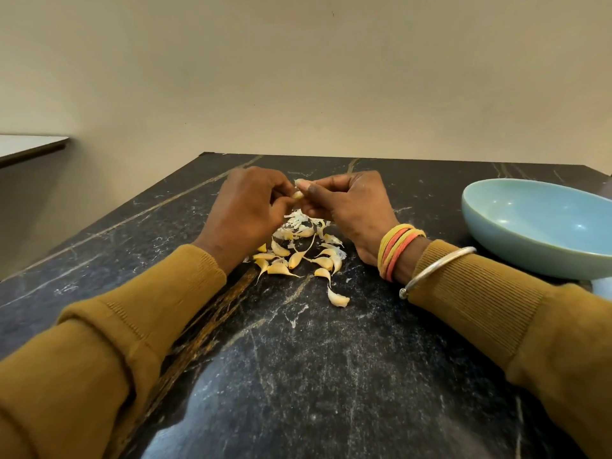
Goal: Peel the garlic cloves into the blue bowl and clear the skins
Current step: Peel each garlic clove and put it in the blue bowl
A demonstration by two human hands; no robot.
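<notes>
Both hands pinch one clove (pixel 298 194) between them: left hand (pixel 246 207) fingertips curled round its body, right hand (pixel 351 207) thumb and forefinger nipping the upper end, where a pale flake lifts. Fingers close, no gap showing. Judgement: steady the clove with the left, draw the skin off in strips with the right, and let the flakes fall on the heap, away from the bowl. Directly below lie the loose skins (pixel 299 225). Nearer the person, unpeeled cloves (pixel 298 256) cluster, one stray clove (pixel 338 299) apart. Blue bowl (pixel 516 256) well to the right on the dark marble table (pixel 298 376), no clove showing inside.
</notes>
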